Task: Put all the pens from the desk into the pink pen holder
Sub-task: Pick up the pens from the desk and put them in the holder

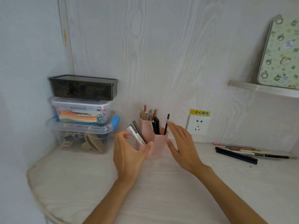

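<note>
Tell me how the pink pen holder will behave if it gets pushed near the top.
The pink pen holder looks tall and narrow, so a high push probably tips it. Its thin plastic walls suggest it is light and may slide on the smooth desk. Pens leaning outward likely shift its balance.

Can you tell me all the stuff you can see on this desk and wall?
pen holder: one, pink, desk middle, pens standing in it
loose pens: several, black, pink and pale, lying on desk at right
storage boxes: three stacked, dark on top, two clear below, left corner
wall socket: one, white, yellow label above
patterned board: one, green floral, on shelf
left hand: beside holder, fingers loose
right hand: open, beside holder
</note>
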Action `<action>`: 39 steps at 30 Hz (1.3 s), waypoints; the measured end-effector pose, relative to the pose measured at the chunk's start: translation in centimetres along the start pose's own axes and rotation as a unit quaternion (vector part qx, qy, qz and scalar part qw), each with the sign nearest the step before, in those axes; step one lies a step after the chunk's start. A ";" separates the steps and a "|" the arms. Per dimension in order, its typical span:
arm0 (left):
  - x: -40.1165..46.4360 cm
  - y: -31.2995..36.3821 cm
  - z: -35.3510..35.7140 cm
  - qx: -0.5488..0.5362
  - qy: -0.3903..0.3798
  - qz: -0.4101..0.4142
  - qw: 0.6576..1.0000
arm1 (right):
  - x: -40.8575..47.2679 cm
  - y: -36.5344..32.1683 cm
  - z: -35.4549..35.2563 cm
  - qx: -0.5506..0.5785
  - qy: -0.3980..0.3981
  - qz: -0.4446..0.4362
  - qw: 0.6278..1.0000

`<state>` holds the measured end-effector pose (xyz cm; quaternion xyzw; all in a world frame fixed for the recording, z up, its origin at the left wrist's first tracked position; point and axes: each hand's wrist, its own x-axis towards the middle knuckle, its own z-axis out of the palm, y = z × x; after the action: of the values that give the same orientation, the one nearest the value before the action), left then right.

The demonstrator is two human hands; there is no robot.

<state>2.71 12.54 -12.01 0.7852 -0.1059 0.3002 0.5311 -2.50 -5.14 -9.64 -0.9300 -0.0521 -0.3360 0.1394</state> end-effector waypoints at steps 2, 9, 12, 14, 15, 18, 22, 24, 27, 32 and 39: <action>-0.3 0.2 -0.4 -0.003 0.012 0.044 0.999 | -1.6 1.6 -1.4 -0.011 -0.021 0.015 1.000; -2.9 2.9 1.4 0.081 -0.156 0.212 0.961 | -9.2 9.4 -8.8 0.085 -0.088 0.221 0.968; -4.9 5.9 4.8 0.119 -0.298 0.242 0.916 | -10.6 12.1 -11.0 0.092 -0.032 0.267 0.959; -6.2 7.7 8.0 0.121 -0.344 0.244 0.899 | -11.0 13.8 -11.9 0.030 0.035 0.291 0.955; -6.8 8.8 9.7 0.110 -0.359 0.239 0.895 | -11.2 14.8 -12.3 -0.011 0.067 0.307 0.949; -8.2 11.2 14.2 0.083 -0.397 0.239 0.882 | -12.0 17.3 -12.3 -0.098 0.044 0.364 0.925; -9.1 12.6 18.3 0.132 -0.422 0.256 0.859 | -12.6 18.7 -11.6 -0.109 -0.011 0.396 0.912; -9.2 12.7 19.5 0.158 -0.413 0.250 0.861 | -12.6 19.0 -11.6 -0.116 -0.003 0.386 0.915; -8.6 12.2 19.9 0.182 -0.393 0.252 0.865 | -12.3 18.9 -11.5 -0.112 -0.001 0.364 0.925; -6.8 11.6 19.6 0.186 -0.391 0.269 0.860 | -12.4 18.1 -11.1 -0.047 -0.040 0.297 0.953; -6.4 10.4 17.6 0.171 -0.416 0.266 0.853 | -12.6 17.4 -11.9 0.073 -0.015 0.351 0.934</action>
<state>-1.16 -8.52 -12.20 0.8571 -0.4686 0.0887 0.1945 -16.09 -25.33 -12.85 -0.8815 0.2510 -0.2470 0.3147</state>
